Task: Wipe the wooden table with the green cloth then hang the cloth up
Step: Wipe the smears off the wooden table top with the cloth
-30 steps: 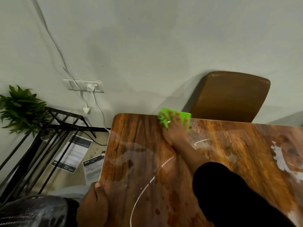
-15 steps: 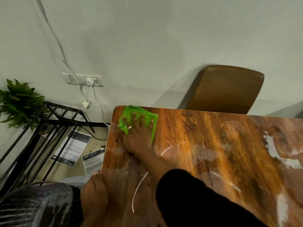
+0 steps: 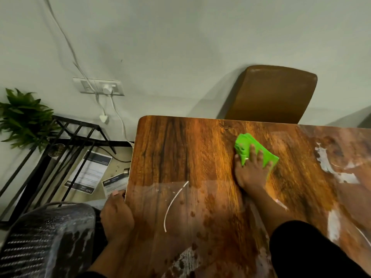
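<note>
Right hand [image 3: 251, 173] lies flat on the bright green folded cloth [image 3: 256, 150], fingers [image 3: 253, 152] spread apart and pressing it down onto the glossy brown wood-grain tabletop [image 3: 180, 157], far-centre, just near of the brown chair back [image 3: 275, 93]. Left hand [image 3: 117, 215] braces the near-left tabletop edge, fingers curled over the rim; can't tell how tight. Step looks like mid-wipe; the white streaks [image 3: 331, 167] on the right are likely still to do. The cloth reads as soft, light and limp: it bunches under the palm and won't hold shape. For hanging I'd pinch a corner or one edge so it drapes open. The wet sheen means it may slide easily, so keep the palm pressing down.
</note>
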